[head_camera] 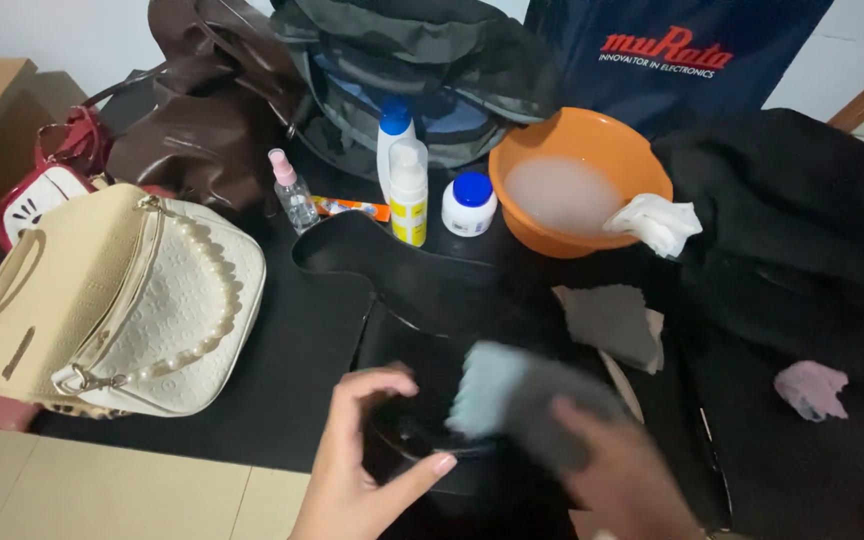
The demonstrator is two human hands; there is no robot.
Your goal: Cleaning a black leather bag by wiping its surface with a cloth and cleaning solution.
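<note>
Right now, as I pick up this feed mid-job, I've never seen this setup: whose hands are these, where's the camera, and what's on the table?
There is one picture, from a camera on the person's head, looking down at their own bare hands. The left hand steadies a black bag on the dark table. The right hand, blurred, presses a grey cloth onto it. Behind stand an orange bowl of cloudy water, a white cloth on its rim, a small spray bottle, two white bottles and a jar. A cream handbag lies at left.
</note>
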